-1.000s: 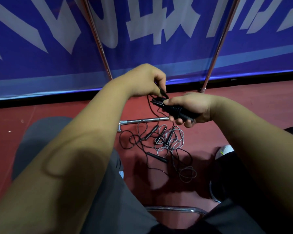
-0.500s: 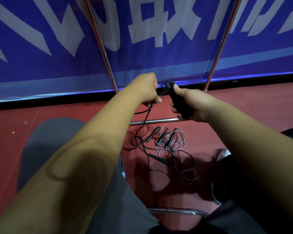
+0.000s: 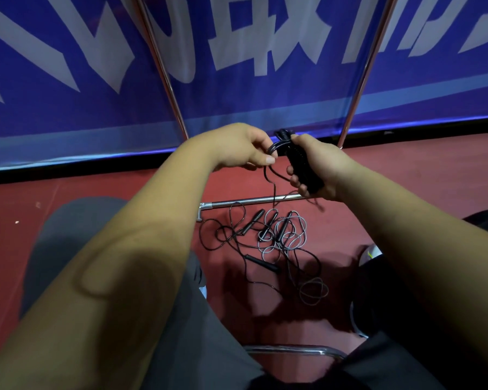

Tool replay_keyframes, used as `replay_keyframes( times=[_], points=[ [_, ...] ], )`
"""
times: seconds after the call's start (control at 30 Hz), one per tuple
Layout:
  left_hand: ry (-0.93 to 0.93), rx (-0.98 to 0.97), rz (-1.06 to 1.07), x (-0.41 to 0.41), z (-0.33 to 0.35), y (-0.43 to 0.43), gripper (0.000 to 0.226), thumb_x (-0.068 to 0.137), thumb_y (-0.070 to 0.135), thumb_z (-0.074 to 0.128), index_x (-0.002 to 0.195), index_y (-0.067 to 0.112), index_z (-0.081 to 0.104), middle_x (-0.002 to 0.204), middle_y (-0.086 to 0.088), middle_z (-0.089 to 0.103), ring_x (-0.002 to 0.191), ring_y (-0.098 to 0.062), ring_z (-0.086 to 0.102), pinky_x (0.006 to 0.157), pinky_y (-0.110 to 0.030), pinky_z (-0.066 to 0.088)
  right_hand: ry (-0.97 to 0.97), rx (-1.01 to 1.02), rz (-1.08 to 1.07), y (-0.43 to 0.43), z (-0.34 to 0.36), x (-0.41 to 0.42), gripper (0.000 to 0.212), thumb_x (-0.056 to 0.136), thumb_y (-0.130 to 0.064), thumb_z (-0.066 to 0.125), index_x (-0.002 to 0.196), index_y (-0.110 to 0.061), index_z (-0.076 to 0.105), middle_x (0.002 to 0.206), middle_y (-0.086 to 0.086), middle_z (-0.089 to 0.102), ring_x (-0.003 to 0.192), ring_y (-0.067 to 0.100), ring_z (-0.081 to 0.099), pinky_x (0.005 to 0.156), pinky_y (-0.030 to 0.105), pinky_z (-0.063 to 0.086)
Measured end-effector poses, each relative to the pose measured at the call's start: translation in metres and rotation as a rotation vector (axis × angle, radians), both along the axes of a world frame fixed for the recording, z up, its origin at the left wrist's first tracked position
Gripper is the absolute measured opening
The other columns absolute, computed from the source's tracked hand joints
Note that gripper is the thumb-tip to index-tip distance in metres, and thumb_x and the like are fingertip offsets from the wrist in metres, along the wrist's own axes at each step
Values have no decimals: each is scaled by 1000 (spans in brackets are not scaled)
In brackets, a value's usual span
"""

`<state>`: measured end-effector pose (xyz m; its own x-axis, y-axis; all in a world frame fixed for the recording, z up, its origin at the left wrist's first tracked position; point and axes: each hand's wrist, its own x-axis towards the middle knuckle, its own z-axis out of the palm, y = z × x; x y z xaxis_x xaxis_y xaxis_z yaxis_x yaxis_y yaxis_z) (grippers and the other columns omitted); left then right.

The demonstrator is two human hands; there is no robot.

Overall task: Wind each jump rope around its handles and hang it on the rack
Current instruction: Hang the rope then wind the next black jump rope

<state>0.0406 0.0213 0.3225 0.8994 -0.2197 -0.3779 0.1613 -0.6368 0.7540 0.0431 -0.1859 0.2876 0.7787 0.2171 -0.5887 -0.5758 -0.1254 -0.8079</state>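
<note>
My right hand (image 3: pixel 319 164) grips the two black handles (image 3: pixel 303 167) of a jump rope, held together and pointing up and away. My left hand (image 3: pixel 243 147) pinches that rope's black cord (image 3: pixel 276 146) close to the handle tops, bent over in a loop. The cord's loose end (image 3: pixel 273 190) hangs down toward the floor. Below my hands, a tangle of other jump ropes (image 3: pixel 276 237), black and grey with black handles, lies on the red floor. The rack's two slanted metal poles (image 3: pixel 164 68) rise in front of me, and its low crossbar (image 3: pixel 237 202) lies behind the tangle.
A blue banner (image 3: pixel 237 52) with white characters stands behind the rack. My knees in dark trousers (image 3: pixel 76 235) frame the floor on both sides. A metal chair edge (image 3: pixel 293 350) shows at the bottom. A shoe (image 3: pixel 373 253) sits at the right.
Both hands have risen from over the tangle to in front of the banner's lower edge. My left hand has brought the cord over the handle tops, and less cord hangs down.
</note>
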Motion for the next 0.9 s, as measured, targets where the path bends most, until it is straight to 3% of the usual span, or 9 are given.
replay_keyframes(
  times=[0.07, 0.17, 0.27, 0.33, 0.5, 0.57, 0.7, 0.77, 0.9],
  points=[
    [-22, 91, -52, -1, 3, 3, 16, 90, 18, 84, 105, 17, 79, 92, -7, 73, 75, -6, 63, 72, -18, 54, -1, -1, 24, -3, 2, 1, 45, 101, -62, 57, 111, -19, 66, 77, 5, 65, 56, 19, 59, 51, 25, 42],
    [-84, 224, -83, 2, 0, 5, 16, 83, 32, 90, 94, 28, 79, 87, 2, 78, 73, -7, 64, 81, -32, 52, 71, 146, 130, -8, 8, 1, 50, 97, -72, 58, 110, -24, 64, 76, 2, 60, 56, 15, 51, 48, 21, 36],
    [-63, 235, -91, -1, 1, 5, 13, 89, 30, 85, 92, 20, 78, 76, 2, 76, 67, -11, 68, 77, -33, 57, 99, 233, 218, -10, 13, 0, 48, 95, -74, 59, 102, -27, 61, 77, 1, 55, 55, 13, 43, 47, 21, 33],
    [39, 158, -75, -4, 1, 4, 14, 98, 25, 76, 98, 12, 79, 78, -9, 74, 67, -15, 72, 74, -33, 64, 102, 244, 250, -11, 15, -1, 44, 98, -70, 56, 105, -26, 61, 77, 2, 53, 55, 14, 40, 48, 22, 32],
    [114, 55, -91, -3, -7, 4, 19, 107, 20, 64, 109, 5, 74, 110, -14, 75, 94, -27, 80, 86, -41, 66, 99, 255, 296, -13, 19, 0, 42, 99, -59, 48, 107, -20, 62, 75, 2, 51, 54, 15, 37, 48, 21, 29],
    [108, 76, -128, -2, -11, 6, 17, 107, 17, 63, 111, 5, 74, 109, -13, 79, 96, -25, 80, 92, -43, 64, 107, 283, 320, -13, 21, -1, 41, 98, -57, 47, 104, -19, 62, 74, 3, 50, 53, 15, 37, 47, 21, 27],
    [75, 134, -166, -4, -11, 8, 11, 104, 17, 66, 100, 17, 76, 89, -7, 82, 85, -15, 78, 85, -35, 63, 139, 307, 481, -13, 22, -6, 40, 98, -54, 44, 98, -18, 63, 73, 5, 47, 49, 15, 34, 47, 22, 19],
    [-6, 193, -173, -4, -7, 9, 20, 101, 13, 67, 90, 23, 79, 85, 0, 81, 77, -10, 73, 80, -30, 59, 176, 312, 591, -14, 21, -9, 44, 94, -55, 48, 100, -16, 67, 71, 7, 49, 45, 14, 37, 47, 22, 19],
    [-87, 110, -128, -5, 0, 5, 15, 95, 11, 71, 97, 22, 81, 87, -2, 78, 74, -5, 65, 75, -23, 53, 296, 317, 796, -15, 17, -16, 53, 98, -54, 47, 126, -18, 73, 71, 12, 56, 42, 16, 47, 43, 20, 25]
  ],
)
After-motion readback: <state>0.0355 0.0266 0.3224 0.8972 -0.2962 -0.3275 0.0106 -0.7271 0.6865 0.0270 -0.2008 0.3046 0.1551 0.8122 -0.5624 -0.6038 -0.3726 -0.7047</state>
